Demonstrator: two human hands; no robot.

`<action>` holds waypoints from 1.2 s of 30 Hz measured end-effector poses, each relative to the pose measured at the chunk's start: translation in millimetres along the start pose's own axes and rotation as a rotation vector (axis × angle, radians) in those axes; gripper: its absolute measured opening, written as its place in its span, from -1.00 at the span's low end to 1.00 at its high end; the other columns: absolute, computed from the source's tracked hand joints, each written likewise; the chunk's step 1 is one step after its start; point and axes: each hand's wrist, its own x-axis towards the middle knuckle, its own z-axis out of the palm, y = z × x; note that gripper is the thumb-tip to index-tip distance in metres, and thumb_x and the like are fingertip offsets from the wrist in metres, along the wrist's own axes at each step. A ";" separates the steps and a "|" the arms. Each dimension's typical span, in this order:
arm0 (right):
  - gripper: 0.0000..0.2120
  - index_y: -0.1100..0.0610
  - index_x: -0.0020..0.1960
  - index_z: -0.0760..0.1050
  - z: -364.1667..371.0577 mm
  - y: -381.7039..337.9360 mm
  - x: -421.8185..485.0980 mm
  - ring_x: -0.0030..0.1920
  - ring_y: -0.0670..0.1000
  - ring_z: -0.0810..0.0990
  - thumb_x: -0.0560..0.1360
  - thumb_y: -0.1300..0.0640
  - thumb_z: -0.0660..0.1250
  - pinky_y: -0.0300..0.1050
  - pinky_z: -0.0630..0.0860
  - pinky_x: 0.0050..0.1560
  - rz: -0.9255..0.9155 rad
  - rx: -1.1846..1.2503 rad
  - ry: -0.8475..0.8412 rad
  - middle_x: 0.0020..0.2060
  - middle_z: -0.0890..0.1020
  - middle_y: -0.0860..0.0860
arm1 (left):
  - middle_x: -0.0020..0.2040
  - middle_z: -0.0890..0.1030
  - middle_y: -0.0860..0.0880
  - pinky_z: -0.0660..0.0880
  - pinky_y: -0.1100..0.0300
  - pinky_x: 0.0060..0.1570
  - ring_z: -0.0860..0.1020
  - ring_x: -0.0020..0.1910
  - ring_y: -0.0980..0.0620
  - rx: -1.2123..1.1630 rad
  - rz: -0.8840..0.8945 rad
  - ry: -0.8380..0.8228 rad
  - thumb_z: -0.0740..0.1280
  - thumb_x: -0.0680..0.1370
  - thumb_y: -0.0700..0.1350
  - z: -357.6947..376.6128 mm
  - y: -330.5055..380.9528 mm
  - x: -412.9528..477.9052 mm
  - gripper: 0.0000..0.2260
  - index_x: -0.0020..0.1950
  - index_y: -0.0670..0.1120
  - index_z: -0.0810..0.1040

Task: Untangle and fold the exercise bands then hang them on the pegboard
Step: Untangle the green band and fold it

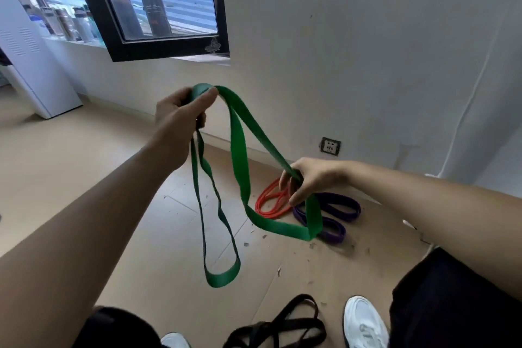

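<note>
The person stands over the bands and is, I judge, in the untangling step, with the green band point(240, 167) lifted off the floor point(310, 277). The left hand point(180, 110) is raised and pinches the top fold of the band between thumb and curled fingers. The right hand point(308, 178) is lower, at about 4 o'clock from the left one, and its fingers are curled round one strand. From the left hand one narrow loop hangs down to 6 o'clock, so its long axis is nearly vertical, with the closed end at the bottom. A second, wider loop runs slanted toward 4 o'clock, passes through the right hand, and sags below it; this part shows a twist near its lowest bend. The band is not yet folded flat, and I see no pegboard from here. The next move, I think, calls for turning the twist out with the right hand and bringing the two loops together to the same length before any folding. On the floor a red band point(272, 202) and a purple band point(341, 200) lie touching near the wall, at 5 o'clock from the right hand. A black band point(282, 325) lies in a tangle just beside a white shoe point(364, 322).
</note>
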 end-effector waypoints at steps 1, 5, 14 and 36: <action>-0.61 0.10 0.13 0.61 1.3 7.3 2.1 -0.01 0.04 0.70 0.34 0.16 0.63 -0.09 0.65 0.05 0.021 -0.035 -0.009 -0.04 0.71 0.03 | -0.34 0.47 0.05 0.40 0.25 -0.31 0.41 -0.36 0.10 -0.006 0.001 0.060 0.49 0.52 -0.11 -6.9 -1.4 3.1 -0.90 -0.03 -0.10 0.66; -0.51 0.13 0.13 0.62 -0.3 22.3 4.5 0.08 0.13 0.70 0.23 0.11 0.62 0.16 0.60 0.21 0.062 -0.104 -0.012 0.03 0.73 0.07 | -0.30 0.48 0.05 0.40 0.25 -0.31 0.41 -0.36 0.11 0.070 -0.064 0.159 0.51 0.50 -0.07 -24.6 -19.8 0.8 -0.91 -0.07 -0.04 0.66; -0.69 0.17 0.06 0.61 -11.2 20.7 9.7 -0.12 -0.02 0.63 0.37 0.27 0.61 -0.23 0.54 -0.13 0.030 -0.157 0.135 -0.12 0.67 -0.01 | -0.26 0.47 0.01 0.44 0.25 -0.25 0.42 -0.34 0.09 0.071 -0.123 0.334 0.51 0.50 0.00 -45.5 -35.1 -4.0 -0.85 -0.07 -0.05 0.65; -0.65 0.15 0.04 0.45 -53.7 34.2 -20.3 -0.17 0.08 0.58 0.40 0.25 0.58 -0.11 0.51 -0.31 0.058 0.153 0.553 -0.13 0.60 0.11 | -0.30 0.42 -0.02 0.36 0.22 -0.32 0.37 -0.39 0.05 0.202 -0.228 0.170 0.53 0.48 -0.03 -56.1 -50.6 3.5 -0.79 -0.06 -0.16 0.66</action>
